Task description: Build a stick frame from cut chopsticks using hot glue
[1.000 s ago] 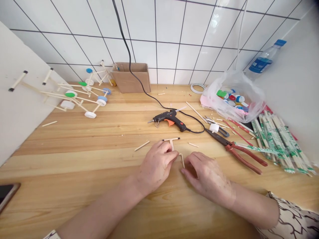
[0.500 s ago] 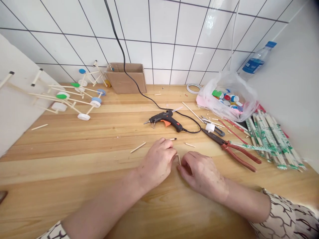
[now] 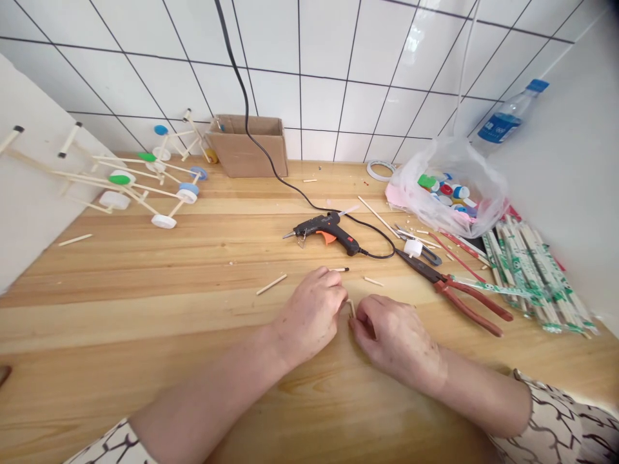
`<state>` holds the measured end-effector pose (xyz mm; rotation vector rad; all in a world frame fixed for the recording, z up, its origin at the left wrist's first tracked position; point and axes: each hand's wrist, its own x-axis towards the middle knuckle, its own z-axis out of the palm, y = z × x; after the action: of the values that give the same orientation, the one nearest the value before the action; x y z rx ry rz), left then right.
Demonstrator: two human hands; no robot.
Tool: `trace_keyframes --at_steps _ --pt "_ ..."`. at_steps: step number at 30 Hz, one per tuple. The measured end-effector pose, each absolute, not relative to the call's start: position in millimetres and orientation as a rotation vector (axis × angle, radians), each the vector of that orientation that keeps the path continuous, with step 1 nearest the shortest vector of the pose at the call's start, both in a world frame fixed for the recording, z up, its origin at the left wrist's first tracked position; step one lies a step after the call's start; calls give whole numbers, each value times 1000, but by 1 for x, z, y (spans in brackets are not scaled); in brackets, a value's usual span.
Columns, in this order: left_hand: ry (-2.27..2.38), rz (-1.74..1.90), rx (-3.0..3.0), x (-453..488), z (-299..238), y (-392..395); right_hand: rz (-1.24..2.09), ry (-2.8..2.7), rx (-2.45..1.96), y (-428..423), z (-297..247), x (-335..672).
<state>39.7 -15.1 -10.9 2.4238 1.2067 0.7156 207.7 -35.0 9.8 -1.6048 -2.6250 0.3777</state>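
Note:
My left hand curls over a thin wooden stick, and only its dark-tipped end shows past my fingers. The rest of that stick is hidden under the hand. My right hand pinches a short pale wooden stick upright at my fingertips, right next to my left hand. Loose stick pieces lie close by, one to the left of my left hand and one above my right hand.
A black glue gun with its cord lies ahead of my hands. Red-handled pliers, bundled chopsticks and a plastic bag of bottle caps sit to the right. Stick-and-cap wheeled models stand at the left.
The T-shaped stick joint seen a second ago has gone under my left hand, leaving only the dark tip showing. My hands sit slightly closer together, and the view has shifted slightly.

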Motion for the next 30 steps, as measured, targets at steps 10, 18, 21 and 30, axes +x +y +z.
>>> trace_keyframes --at_steps 10,18,21,30 --pt "1209 712 2449 40 -14 -15 400 -2626 -1589 -35 9 208" --pt "1196 716 2422 40 -13 -15 432 -2619 -1565 -36 7 210" --pt "1192 719 2419 39 -12 -15 435 -2616 -1570 -37 7 211" --pt "1181 711 2427 39 -12 -16 434 -2615 -1557 -38 6 211"
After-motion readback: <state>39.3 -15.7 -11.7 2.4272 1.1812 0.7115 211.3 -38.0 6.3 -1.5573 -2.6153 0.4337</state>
